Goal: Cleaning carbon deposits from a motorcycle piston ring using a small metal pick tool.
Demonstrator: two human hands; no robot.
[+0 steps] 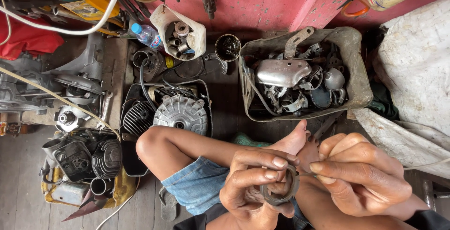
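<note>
Grey ring (281, 193) pinched btwn both hands, fingers closed.

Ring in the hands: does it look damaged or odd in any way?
Yes. The dark ring, held by the left hand, is not closed: it shows a gap at the top. The right hand pinches something thin beside it.

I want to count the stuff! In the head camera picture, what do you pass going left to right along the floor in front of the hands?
Red cloth → black engine part → round silver finned cover → grey bin of metal parts → white sack.
</note>
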